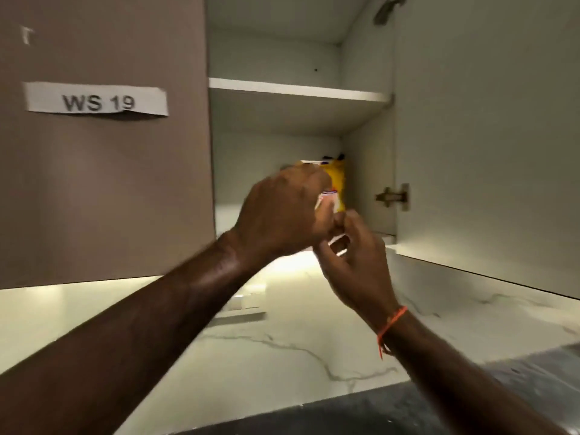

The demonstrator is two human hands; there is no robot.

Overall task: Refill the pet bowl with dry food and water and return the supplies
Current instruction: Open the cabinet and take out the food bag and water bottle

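A yellow pet food bag (337,183) stands on the lower shelf of the open wall cabinet (298,91), mostly hidden behind my hands. My left hand (282,211) is closed around the bag's front. My right hand (351,262) is just below and to the right, its fingers curled at the bag's lower edge; whether it grips the bag I cannot tell. An orange thread circles my right wrist. No bowl or water container is in view.
The cabinet door (486,136) stands open on the right with a brass hinge (394,196). A closed brown door on the left carries a label reading WS 19 (97,100). Below are a marbled white backsplash (282,340) and a dark counter (518,372).
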